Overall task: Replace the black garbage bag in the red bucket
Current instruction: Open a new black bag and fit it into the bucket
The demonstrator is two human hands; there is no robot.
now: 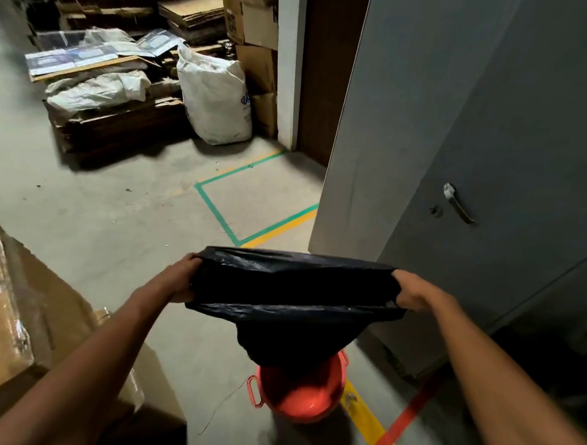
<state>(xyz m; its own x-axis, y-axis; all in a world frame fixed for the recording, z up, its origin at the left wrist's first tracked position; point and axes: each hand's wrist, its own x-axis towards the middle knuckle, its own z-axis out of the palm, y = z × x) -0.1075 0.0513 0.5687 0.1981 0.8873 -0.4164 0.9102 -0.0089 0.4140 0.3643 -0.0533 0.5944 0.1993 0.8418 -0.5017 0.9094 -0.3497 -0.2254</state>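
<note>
A black garbage bag [295, 290] is stretched wide at its mouth between my two hands. My left hand [182, 277] grips its left edge and my right hand [414, 291] grips its right edge. The bag narrows downward and its lower end hangs into the red bucket [306, 398], which stands on the concrete floor directly below. The bucket's inside bottom shows bare red, and a handle sticks out on its left side.
A grey metal door [476, 147] with a handle stands close on the right. Taped cardboard boxes [25, 310] sit at the left. A white sack [213, 99] and cardboard stacks lie farther back. Green, yellow and red floor lines mark the floor.
</note>
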